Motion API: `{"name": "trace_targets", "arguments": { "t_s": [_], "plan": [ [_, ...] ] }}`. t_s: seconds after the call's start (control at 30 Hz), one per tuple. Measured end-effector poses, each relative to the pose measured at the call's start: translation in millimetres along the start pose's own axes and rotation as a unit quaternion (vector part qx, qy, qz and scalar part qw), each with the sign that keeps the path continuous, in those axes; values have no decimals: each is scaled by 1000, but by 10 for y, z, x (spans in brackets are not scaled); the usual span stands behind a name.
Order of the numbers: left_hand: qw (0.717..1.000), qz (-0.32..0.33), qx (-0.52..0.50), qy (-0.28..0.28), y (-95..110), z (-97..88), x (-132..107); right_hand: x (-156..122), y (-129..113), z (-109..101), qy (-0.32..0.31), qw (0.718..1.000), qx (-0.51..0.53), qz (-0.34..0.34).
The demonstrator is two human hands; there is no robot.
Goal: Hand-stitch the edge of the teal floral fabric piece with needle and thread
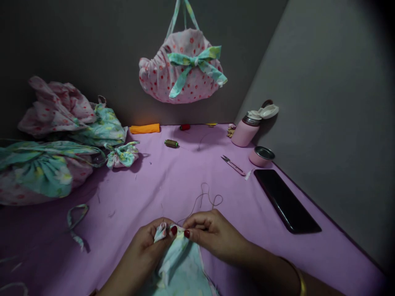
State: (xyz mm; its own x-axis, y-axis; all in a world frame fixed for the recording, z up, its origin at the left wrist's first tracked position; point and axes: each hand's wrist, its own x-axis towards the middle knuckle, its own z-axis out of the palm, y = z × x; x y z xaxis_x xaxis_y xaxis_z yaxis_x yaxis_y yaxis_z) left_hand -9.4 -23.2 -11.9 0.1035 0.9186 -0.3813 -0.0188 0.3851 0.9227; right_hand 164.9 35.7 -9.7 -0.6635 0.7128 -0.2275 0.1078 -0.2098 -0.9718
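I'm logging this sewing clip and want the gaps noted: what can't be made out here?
- Needle: too small, hidden between right hand fingers, head view.
- Floral cloth: lower part cut off by the bottom edge.
- Left hand: wrist cut off below.
- Fabric pile: cropped at the left edge, dim.
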Motion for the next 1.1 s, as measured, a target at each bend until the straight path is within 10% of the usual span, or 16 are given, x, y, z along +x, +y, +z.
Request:
{"name": "trace_targets", "arguments": {
  "t_s": [1.1],
  "plan": [
    [1000,-12,-22,-7,72,37,-25,3,-4,-47,-35,999,-5,-14]
  ]
}}
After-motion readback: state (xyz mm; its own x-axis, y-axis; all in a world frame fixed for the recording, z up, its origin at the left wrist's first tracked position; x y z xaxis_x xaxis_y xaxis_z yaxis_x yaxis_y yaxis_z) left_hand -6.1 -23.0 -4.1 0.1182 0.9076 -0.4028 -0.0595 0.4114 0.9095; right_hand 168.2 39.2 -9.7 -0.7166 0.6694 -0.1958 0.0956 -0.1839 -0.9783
